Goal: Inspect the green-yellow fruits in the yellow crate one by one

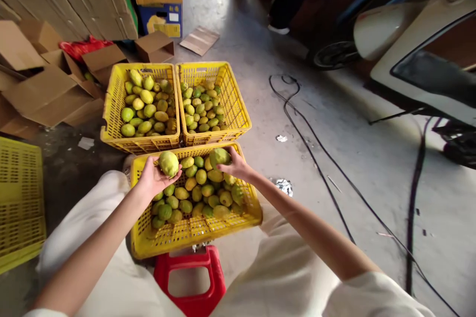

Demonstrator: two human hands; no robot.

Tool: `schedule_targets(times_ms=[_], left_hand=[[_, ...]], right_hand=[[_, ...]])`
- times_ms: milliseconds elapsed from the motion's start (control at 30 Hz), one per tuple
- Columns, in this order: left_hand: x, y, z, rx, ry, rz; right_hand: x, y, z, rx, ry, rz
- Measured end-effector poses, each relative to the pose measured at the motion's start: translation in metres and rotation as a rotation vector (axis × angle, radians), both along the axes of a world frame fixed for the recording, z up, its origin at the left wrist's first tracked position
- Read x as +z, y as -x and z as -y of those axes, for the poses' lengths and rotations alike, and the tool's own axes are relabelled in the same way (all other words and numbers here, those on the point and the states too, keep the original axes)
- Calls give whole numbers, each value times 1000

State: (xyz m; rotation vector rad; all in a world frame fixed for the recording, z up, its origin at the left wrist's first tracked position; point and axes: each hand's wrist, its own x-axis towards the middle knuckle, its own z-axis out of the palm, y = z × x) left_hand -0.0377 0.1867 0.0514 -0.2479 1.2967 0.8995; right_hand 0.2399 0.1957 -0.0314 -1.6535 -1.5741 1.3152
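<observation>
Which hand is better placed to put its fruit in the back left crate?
Left, I'd say: your left hand holds one fruit just in front of the back left crate, while your right hand holds another fruit nearer the back right crate.

Black cables (320, 142) snake over the grey floor (256, 104) at three o'clock, with a parked scooter (416, 54) at two. Opened cardboard boxes (46, 91) and a red plastic bag (84, 48) sit at ten; a blue carton (161, 19) stands near twelve.
</observation>
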Motion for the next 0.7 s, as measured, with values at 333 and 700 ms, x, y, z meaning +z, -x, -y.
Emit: schedule_targets(times_ms=[333, 700], left_hand=[[3, -15, 2, -69, -143, -61], [0, -26, 2, -102, -174, -81]], right_hand=[[62, 10, 52, -269, 554, -1002], [39, 25, 47, -343, 551, -929]])
